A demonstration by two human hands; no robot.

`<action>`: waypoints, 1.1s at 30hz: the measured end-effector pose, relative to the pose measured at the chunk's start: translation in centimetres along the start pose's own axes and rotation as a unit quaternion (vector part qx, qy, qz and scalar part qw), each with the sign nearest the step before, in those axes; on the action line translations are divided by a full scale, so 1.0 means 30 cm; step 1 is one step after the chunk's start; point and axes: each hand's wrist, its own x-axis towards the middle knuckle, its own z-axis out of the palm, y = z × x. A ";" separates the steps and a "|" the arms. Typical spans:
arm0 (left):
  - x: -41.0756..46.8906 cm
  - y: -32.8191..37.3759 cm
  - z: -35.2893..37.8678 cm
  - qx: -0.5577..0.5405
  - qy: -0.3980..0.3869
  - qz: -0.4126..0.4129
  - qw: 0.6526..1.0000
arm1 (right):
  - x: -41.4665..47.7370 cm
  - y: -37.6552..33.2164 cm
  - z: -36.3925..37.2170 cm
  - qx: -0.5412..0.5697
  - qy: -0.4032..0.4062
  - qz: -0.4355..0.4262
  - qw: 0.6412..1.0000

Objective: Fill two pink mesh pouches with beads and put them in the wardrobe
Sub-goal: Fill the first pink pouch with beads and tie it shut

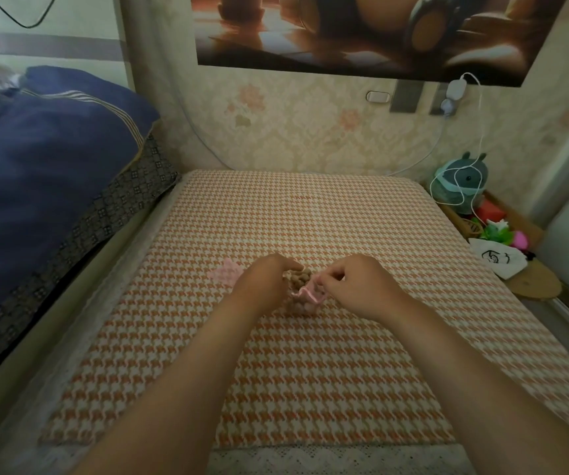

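Observation:
A pink mesh pouch (299, 303) holding brown beads lies on the orange houndstooth mat (310, 371) between my hands. My right hand (355, 286) pinches the pouch's pink ribbon (310, 292) at its mouth. My left hand (266, 282) has its fingers curled over a small heap of brown beads (302, 277) just behind the pouch; its fingertips are partly hidden. A second pink mesh pouch (225, 272) lies flat on the mat, just left of my left hand.
A dark blue quilt (43, 173) is piled on the bed at the left. At the right edge sit a plush toy (461, 183), a white charging cable (475, 138), a white drawstring bag (497, 257) and colourful toys. A wall stands behind the mat.

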 end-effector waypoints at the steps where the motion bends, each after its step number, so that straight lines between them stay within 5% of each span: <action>1: 0.008 -0.006 0.015 0.012 -0.023 0.013 1.000 | 0.003 0.002 0.000 0.003 -0.001 -0.001 1.000; 4: 0.015 -0.010 0.028 -0.004 -0.069 0.054 0.996 | 0.016 0.015 0.004 -0.002 0.004 -0.002 1.000; 10: 0.036 -0.032 0.054 0.031 -0.019 0.029 0.999 | 0.041 0.038 0.019 -0.022 0.009 0.012 1.000; 15: 0.036 -0.030 0.017 -0.067 0.015 -0.034 0.997 | 0.043 0.040 0.023 -0.021 0.005 0.011 1.000; 22: -0.019 0.100 -0.117 -0.149 0.066 0.022 0.986 | 0.028 0.004 0.009 -0.031 -0.022 0.013 0.999; 27: -0.082 0.130 -0.099 -0.091 -0.009 0.039 0.995 | 0.018 -0.010 0.008 -0.032 -0.035 0.013 0.999; 33: -0.079 0.136 -0.090 -0.024 -0.010 -0.003 1.000 | 0.007 -0.021 0.021 -0.049 -0.033 0.005 0.998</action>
